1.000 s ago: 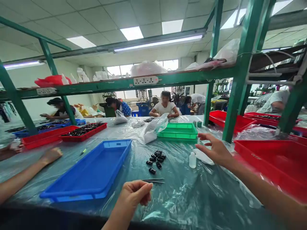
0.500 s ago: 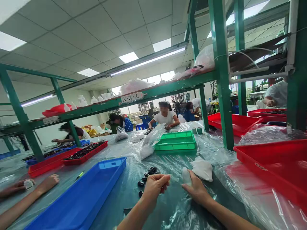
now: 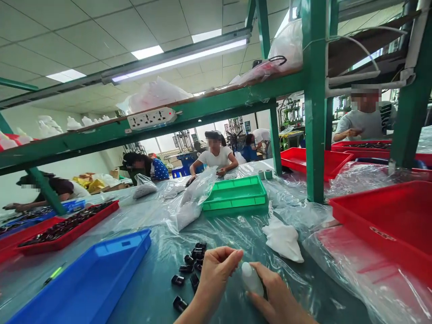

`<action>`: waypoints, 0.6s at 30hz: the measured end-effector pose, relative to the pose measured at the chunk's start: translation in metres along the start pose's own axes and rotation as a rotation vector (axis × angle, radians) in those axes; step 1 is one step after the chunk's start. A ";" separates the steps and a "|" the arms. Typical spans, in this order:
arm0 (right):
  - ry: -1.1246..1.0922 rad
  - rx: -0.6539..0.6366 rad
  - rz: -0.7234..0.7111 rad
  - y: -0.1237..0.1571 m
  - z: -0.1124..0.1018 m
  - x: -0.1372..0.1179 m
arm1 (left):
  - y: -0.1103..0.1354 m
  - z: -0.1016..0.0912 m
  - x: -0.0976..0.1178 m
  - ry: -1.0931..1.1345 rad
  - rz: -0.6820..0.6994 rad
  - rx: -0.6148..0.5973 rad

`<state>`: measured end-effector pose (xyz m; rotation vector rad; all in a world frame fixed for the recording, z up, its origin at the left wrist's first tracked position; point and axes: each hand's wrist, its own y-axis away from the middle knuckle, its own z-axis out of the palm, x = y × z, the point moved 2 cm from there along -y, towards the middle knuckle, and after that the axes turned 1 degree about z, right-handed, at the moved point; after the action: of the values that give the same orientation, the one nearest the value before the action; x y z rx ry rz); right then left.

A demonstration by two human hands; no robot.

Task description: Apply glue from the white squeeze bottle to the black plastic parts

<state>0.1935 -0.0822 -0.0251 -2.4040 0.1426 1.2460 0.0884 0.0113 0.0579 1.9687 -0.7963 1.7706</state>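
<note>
My right hand [image 3: 275, 288] is wrapped round a small translucent white bottle [image 3: 252, 279] with a rounded white top, tilted toward my left hand. Just left of the bottle, my left hand [image 3: 218, 274] is closed in a pinch, thumb against the fingers; whatever it holds, if anything, is too small or hidden to make out. Several shiny black plastic pieces [image 3: 178, 280] lie on the table beside and partly behind my left hand. A crumpled white cloth [image 3: 283, 238] lies beyond my right hand.
A long blue tray [image 3: 97, 274] stands at the left, a green tray [image 3: 234, 198] ahead, and a red tray [image 3: 388, 220] at the right. Clear plastic sheeting covers the table. A green shelf post [image 3: 313, 112] rises at the right. Several people sit farther back.
My view has turned and moved closer. The bottle in my right hand has come nearer my pinched left hand and tilted toward it. The neighbouring person's hands at left have left the view.
</note>
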 end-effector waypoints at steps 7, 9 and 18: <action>0.014 -0.051 -0.006 0.001 -0.001 0.002 | 0.002 -0.005 -0.015 -0.028 0.012 0.003; 0.015 -0.052 -0.014 0.002 -0.002 -0.001 | 0.002 -0.004 -0.016 -0.034 0.027 0.002; 0.034 -0.058 -0.040 0.002 -0.002 0.000 | 0.003 -0.002 -0.013 -0.056 0.122 0.021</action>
<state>0.1949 -0.0852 -0.0248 -2.4658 0.0686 1.2081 0.0847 0.0121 0.0452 2.0307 -0.9381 1.8051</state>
